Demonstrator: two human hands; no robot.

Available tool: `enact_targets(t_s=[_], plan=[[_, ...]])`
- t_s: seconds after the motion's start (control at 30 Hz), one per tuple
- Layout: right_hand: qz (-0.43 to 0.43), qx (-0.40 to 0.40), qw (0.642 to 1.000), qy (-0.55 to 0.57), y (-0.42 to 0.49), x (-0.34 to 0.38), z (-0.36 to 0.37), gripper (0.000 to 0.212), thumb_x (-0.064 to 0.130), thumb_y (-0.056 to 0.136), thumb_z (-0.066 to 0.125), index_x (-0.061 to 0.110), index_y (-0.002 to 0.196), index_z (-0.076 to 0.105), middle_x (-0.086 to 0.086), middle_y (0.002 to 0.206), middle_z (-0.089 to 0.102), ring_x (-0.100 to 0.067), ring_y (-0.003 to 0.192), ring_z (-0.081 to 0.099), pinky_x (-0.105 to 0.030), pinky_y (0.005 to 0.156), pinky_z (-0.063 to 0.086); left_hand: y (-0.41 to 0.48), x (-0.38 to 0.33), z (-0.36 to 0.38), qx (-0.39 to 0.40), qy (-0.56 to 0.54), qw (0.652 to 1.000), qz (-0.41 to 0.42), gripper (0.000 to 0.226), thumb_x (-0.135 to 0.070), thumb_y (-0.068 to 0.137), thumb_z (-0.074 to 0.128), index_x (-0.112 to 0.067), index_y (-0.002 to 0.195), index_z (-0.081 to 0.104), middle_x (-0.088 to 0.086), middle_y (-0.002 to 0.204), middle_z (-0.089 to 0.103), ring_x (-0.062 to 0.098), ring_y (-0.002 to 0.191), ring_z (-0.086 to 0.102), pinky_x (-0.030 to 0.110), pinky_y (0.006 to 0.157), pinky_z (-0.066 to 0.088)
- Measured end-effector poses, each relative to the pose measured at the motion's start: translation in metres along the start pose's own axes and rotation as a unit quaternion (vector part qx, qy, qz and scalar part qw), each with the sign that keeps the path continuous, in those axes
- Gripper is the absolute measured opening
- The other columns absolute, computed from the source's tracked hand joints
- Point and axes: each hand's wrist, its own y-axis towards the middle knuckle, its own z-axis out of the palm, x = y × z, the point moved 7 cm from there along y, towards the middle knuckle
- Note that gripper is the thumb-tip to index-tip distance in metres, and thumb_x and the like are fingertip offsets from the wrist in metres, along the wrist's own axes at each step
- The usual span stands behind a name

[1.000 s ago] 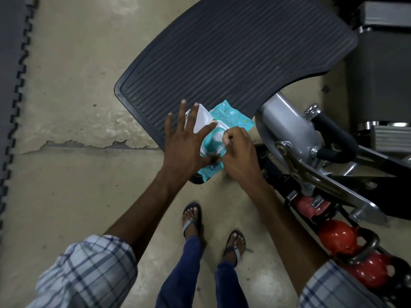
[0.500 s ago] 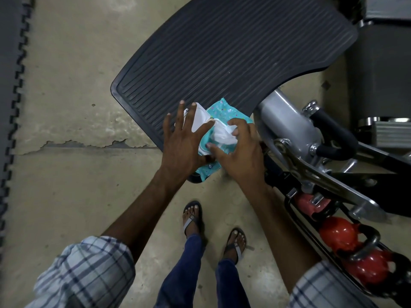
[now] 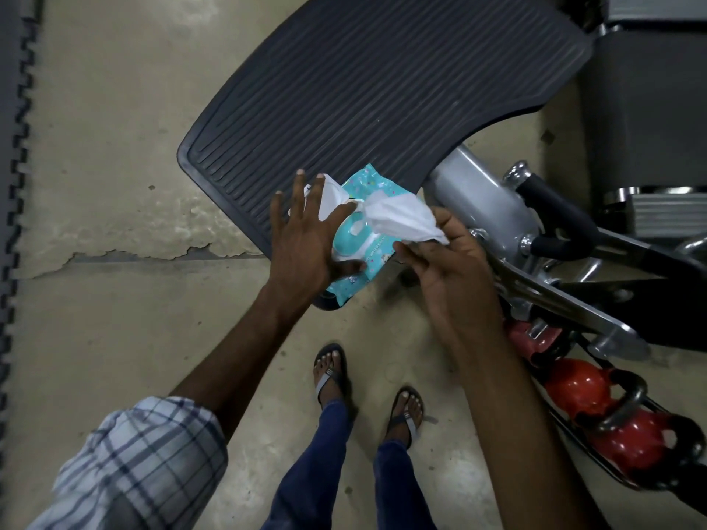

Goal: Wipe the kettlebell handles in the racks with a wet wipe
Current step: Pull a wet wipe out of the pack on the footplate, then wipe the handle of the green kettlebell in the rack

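Note:
A turquoise pack of wet wipes (image 3: 377, 258) lies on the near corner of a black ribbed platform (image 3: 382, 89), its white lid flipped up. My left hand (image 3: 306, 239) presses flat on the pack with straight fingers. My right hand (image 3: 451, 269) pinches a white wet wipe (image 3: 401, 218) that stretches from the pack's opening toward the right. Red kettlebells (image 3: 577, 388) with dark handles (image 3: 627, 407) sit in a low rack at the lower right, apart from both hands.
A silver metal machine arm (image 3: 486, 208) with a black grip stands right of the pack, just above the kettlebell rack. Grey weight plates (image 3: 650, 216) are at the far right. Interlocking floor mats (image 3: 11, 185) edge the left. My sandalled feet (image 3: 329, 372) stand on bare concrete.
My right hand has pulled the white wipe out of the pack and drawn it to the right. My left hand has stayed pressed on the pack.

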Motion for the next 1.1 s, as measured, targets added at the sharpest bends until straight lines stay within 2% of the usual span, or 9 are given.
enact_targets(t_s=[0.13, 0.23, 0.4, 0.5, 0.67, 0.73, 0.8, 0.93, 1.1], plan=[[-0.004, 0.006, 0.994, 0.109, -0.031, 0.028, 0.001, 0.026, 0.002, 0.081, 0.047, 0.010, 0.092, 0.070, -0.008, 0.103, 0.076, -0.022, 0.100, 0.071, -0.042, 0.092, 0.052, 0.000, -0.006, -0.004, -0.018, 0.015, 0.999, 0.022, 0.093, -0.076, 0.070, 0.070, -0.029, 0.147, 0.046, 0.016, 0.165, 0.019, 0.037, 0.154, 0.004, 0.054, 0.119, -0.001], [-0.007, 0.000, 0.993, 0.121, -0.054, 0.044, -0.003, 0.031, 0.005, 0.077, 0.052, 0.019, 0.071, 0.080, -0.001, 0.086, 0.077, -0.015, 0.085, 0.073, -0.034, 0.081, 0.056, -0.002, -0.020, -0.012, -0.048, 0.000, 0.997, 0.059, 0.089, -0.066, 0.069, 0.079, -0.022, 0.142, 0.053, 0.018, 0.164, 0.023, 0.039, 0.153, 0.010, 0.055, 0.118, 0.002], [-0.040, -0.075, 0.984, 0.159, -0.094, 0.061, -0.038, 0.017, 0.005, 0.077, 0.058, 0.013, 0.082, 0.073, -0.007, 0.087, 0.074, -0.018, 0.081, 0.071, -0.026, 0.063, 0.057, -0.024, -0.080, -0.043, -0.098, -0.026, 0.988, 0.121, 0.081, -0.067, 0.075, 0.065, -0.020, 0.140, 0.055, 0.020, 0.161, 0.028, 0.043, 0.151, 0.016, 0.063, 0.114, 0.011], [-0.073, -0.109, 0.981, 0.144, -0.137, 0.087, -0.069, 0.014, 0.006, 0.077, 0.062, 0.013, 0.085, 0.071, -0.006, 0.086, 0.071, -0.016, 0.081, 0.067, -0.026, 0.066, 0.056, -0.048, -0.133, -0.071, -0.093, -0.042, 0.983, 0.152, 0.082, -0.071, 0.077, 0.049, -0.024, 0.143, 0.053, 0.017, 0.164, 0.023, 0.039, 0.153, 0.011, 0.061, 0.114, 0.013], [-0.149, -0.151, 0.972, 0.104, -0.253, 0.168, -0.127, 0.022, -0.002, 0.079, 0.066, 0.016, 0.073, 0.078, -0.005, 0.082, 0.074, -0.016, 0.077, 0.071, -0.026, 0.069, 0.058, -0.109, -0.242, -0.135, -0.123, -0.075, 0.968, 0.206, 0.076, -0.057, 0.075, 0.065, -0.027, 0.143, 0.053, 0.010, 0.165, 0.025, 0.034, 0.154, 0.012, 0.058, 0.113, 0.019], [-0.183, -0.143, 0.966, 0.114, -0.306, 0.210, -0.144, 0.011, 0.004, 0.077, 0.063, -0.001, 0.075, 0.073, -0.013, 0.083, 0.071, -0.024, 0.082, 0.068, -0.038, 0.080, 0.058, -0.139, -0.293, -0.165, -0.141, -0.085, 0.959, 0.230, 0.073, -0.052, 0.076, 0.070, -0.026, 0.142, 0.055, 0.009, 0.163, 0.029, 0.031, 0.153, 0.018, 0.055, 0.112, 0.024], [-0.232, -0.138, 0.957, 0.109, -0.359, 0.253, -0.160, 0.029, 0.014, 0.086, 0.050, -0.014, 0.082, 0.060, -0.022, 0.089, 0.063, -0.032, 0.089, 0.060, -0.047, 0.089, 0.049, -0.166, -0.343, -0.194, -0.141, -0.110, 0.951, 0.253, 0.073, -0.045, 0.074, 0.073, -0.024, 0.141, 0.056, 0.009, 0.161, 0.033, 0.031, 0.151, 0.025, 0.053, 0.111, 0.028], [-0.249, -0.186, 0.939, 0.145, -0.432, 0.318, -0.200, 0.036, 0.012, 0.097, 0.045, 0.005, 0.075, 0.073, -0.011, 0.086, 0.070, -0.022, 0.090, 0.066, -0.032, 0.085, 0.056, -0.208, -0.436, -0.252, -0.122, -0.194, 0.920, 0.319, 0.070, -0.042, 0.077, 0.073, -0.024, 0.142, 0.055, 0.002, 0.155, 0.043, 0.024, 0.141, 0.043, 0.045, 0.106, 0.042], [-0.273, -0.261, 0.913, 0.152, -0.444, 0.379, -0.242, 0.007, 0.007, 0.093, 0.062, 0.005, 0.094, 0.068, -0.010, 0.091, 0.072, -0.016, 0.086, 0.071, -0.026, 0.075, 0.058, -0.211, -0.512, -0.283, -0.092, -0.180, 0.917, 0.345, 0.078, -0.041, 0.075, 0.083, -0.028, 0.145, 0.050, -0.005, 0.149, 0.047, 0.017, 0.133, 0.048, 0.042, 0.105, 0.046]])
